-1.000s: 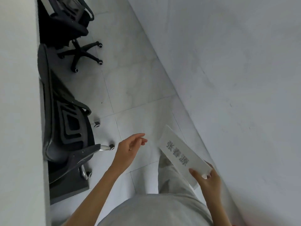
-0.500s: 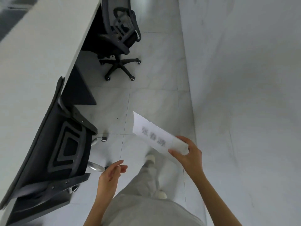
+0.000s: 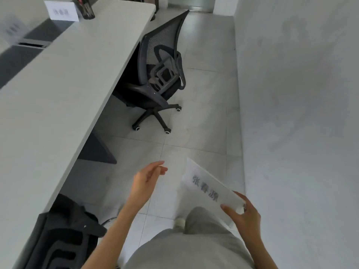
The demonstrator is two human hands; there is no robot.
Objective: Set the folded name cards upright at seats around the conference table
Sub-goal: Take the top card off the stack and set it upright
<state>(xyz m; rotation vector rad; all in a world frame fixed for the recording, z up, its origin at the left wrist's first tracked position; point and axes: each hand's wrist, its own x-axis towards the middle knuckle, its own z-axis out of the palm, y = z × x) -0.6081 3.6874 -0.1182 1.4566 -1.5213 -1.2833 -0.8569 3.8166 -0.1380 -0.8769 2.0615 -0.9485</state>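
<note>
My right hand (image 3: 243,216) grips a white folded name card (image 3: 206,186) with dark printed characters, held low over the floor at the lower right. To its left my left hand (image 3: 146,180) hangs free with its fingers apart and nothing in it. The long grey conference table (image 3: 64,78) runs along the left. One name card (image 3: 61,11) stands upright at the table's far end, and a blurred second card (image 3: 12,29) stands at the far left edge.
A black mesh office chair (image 3: 159,74) is tucked at the table ahead, and another black chair (image 3: 66,235) is at the lower left. A dark pen holder (image 3: 86,8) stands beside the far card. A white wall (image 3: 301,113) bounds the tiled aisle on the right.
My view has swung up and along the aisle, bringing the tabletop and standing cards into sight. The card stays in my right hand; my left hand has risen slightly.
</note>
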